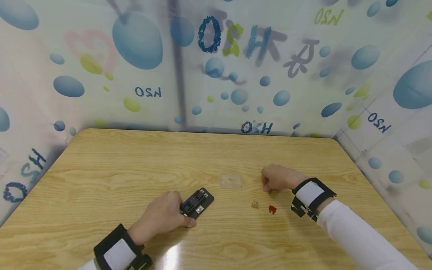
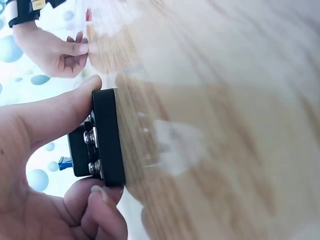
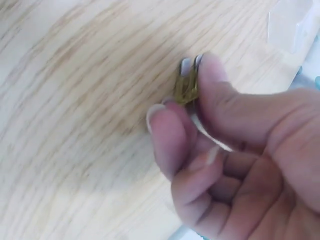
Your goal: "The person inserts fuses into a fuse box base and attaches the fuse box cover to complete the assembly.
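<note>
My left hand (image 1: 165, 212) grips a black fuse block (image 1: 197, 203) at its near left end, thumb on one edge and fingers on the other. Metal screws (image 2: 90, 137) and a bit of blue (image 2: 65, 163) show on the block in the left wrist view. Between thumb and fingertips, my right hand (image 3: 225, 145) pinches a yellow blade fuse (image 3: 186, 87), its two metal prongs pointing away from the hand. In the head view the right hand hides that fuse. On the table near it lie a red blade fuse (image 1: 272, 209) and a small clear-orange fuse (image 1: 255, 204).
A clear plastic cover (image 1: 230, 181) lies on the wooden table (image 1: 141, 157) between the two hands, farther back. A patterned curtain-like wall (image 1: 209, 101) rises behind the table and at both sides.
</note>
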